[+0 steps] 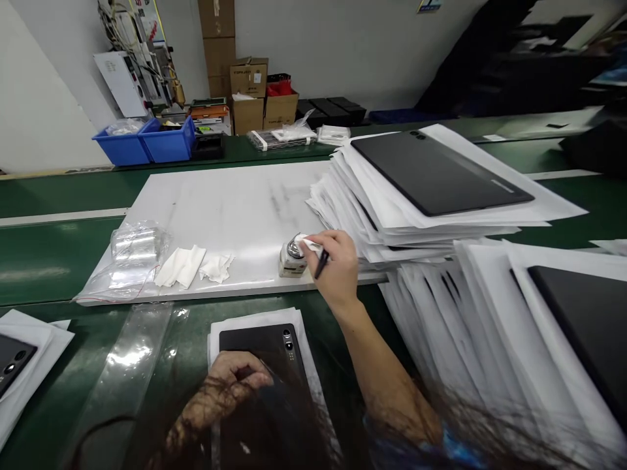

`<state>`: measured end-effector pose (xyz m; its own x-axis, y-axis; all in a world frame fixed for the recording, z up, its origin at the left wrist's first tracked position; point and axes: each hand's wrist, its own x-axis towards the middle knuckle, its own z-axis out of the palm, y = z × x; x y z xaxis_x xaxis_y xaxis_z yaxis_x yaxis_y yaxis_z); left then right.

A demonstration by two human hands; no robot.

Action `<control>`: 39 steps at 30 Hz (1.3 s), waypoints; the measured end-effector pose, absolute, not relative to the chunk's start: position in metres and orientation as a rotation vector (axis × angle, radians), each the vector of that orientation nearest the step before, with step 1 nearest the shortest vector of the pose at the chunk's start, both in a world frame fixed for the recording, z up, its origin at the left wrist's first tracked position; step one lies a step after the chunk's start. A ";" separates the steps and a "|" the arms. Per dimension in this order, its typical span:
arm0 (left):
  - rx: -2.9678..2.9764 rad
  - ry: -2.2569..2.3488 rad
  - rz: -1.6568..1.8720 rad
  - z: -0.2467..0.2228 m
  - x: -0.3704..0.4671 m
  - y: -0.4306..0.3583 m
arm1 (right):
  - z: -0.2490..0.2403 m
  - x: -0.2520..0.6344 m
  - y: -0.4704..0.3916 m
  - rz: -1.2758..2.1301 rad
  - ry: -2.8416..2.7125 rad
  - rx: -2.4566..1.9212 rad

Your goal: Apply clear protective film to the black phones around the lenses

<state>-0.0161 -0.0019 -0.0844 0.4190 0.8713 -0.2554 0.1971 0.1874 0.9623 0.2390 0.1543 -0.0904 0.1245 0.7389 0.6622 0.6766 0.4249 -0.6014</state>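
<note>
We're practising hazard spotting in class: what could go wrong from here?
The small bottle might tip, with the right hand holding a white wipe at its top. The black pen-like item in that hand could slip. The paper stack has uneven edges, so the tablet on top might slide.

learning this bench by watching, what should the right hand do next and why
Probably lift the tissue from the bottle and bring it to the tablet. The right hand holds the tissue at the bottle's top, perhaps to wet it, and the tablet lies camera side up, with the left hand on or just over it.
</note>
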 end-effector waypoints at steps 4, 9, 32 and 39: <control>1.278 1.087 0.654 -0.085 -0.018 0.000 | -0.083 0.230 0.165 0.131 -1.638 -1.332; 1.257 1.110 0.708 -0.074 -0.015 0.003 | -0.078 0.246 0.123 0.099 -1.576 -1.295; 1.403 1.152 0.676 -0.070 -0.016 0.000 | -0.121 0.253 -0.034 1.550 -1.130 -1.094; 1.431 1.160 0.691 -0.073 -0.016 0.000 | -0.123 0.253 -0.036 1.555 -1.119 -1.062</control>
